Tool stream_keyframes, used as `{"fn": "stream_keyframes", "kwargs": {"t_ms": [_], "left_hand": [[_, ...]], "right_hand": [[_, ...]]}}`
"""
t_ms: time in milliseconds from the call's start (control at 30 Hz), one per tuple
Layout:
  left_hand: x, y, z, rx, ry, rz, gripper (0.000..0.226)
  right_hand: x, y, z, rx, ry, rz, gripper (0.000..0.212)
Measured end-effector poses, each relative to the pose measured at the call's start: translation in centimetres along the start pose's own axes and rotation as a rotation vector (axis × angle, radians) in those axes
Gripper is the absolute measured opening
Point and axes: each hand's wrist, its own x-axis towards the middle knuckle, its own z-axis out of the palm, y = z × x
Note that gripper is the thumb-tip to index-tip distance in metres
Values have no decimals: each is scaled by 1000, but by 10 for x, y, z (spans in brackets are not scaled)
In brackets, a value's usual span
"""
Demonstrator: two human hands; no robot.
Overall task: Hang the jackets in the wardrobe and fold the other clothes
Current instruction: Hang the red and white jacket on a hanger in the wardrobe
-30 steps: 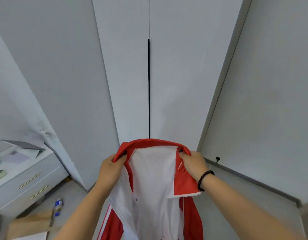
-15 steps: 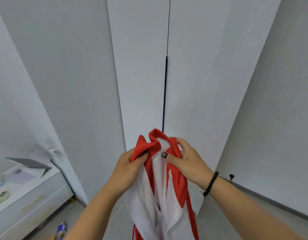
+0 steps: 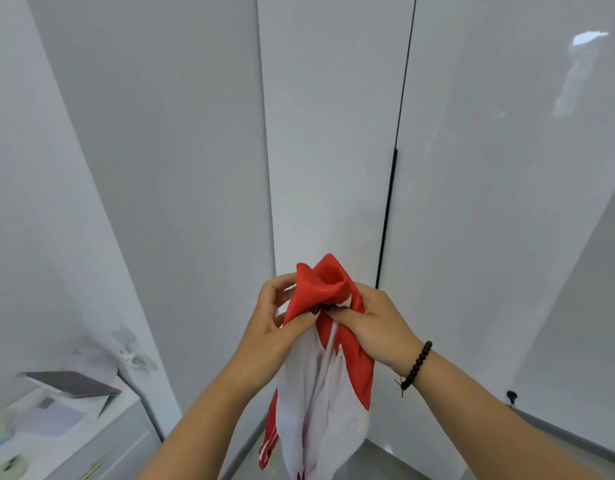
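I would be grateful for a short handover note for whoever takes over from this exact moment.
Left hand: pinches the gathered collar of the red and white jacket.
Right hand: grips the same bunched collar from the other side.
Jacket: held up in front of the wardrobe doors, which are shut; its body hangs down between the forearms.
Done: jacket picked up and gathered at the neck.
Left: no hanger in view; open the wardrobe, hang the jacket, then fold the other clothes, which are out of sight.

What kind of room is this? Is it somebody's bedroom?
Probably a bedroom or dressing corner. Tall, glossy white wardrobe doors fill the view, a white chest of drawers stands at the lower left, and both hands, left and right, hold a red and white jacket.
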Motion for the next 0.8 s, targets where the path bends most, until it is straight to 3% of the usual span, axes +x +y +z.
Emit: {"fn": "stream_keyframes", "kwargs": {"t_ms": [133,267,400,500,633,800], "left_hand": [[2,-26,-31,59,0,-41,76],[6,-48,-44,57,7,-173,77],[24,-60,-50,136,41,-196,78],[44,-72,-50,160,44,-193,70],[78,-85,-45,78,23,-238,34],[126,-97,-27,-33,50,-324,37]], "right_hand": [[37,-8,28,143,-3,-12,24],[72,-14,48,235,-36,-4,24],[106,-6,55,300,-11,39,19],[131,7,52,357,22,107,15],[163,25,42,402,35,176,17],[202,45,6,333,10,227,11]]}}
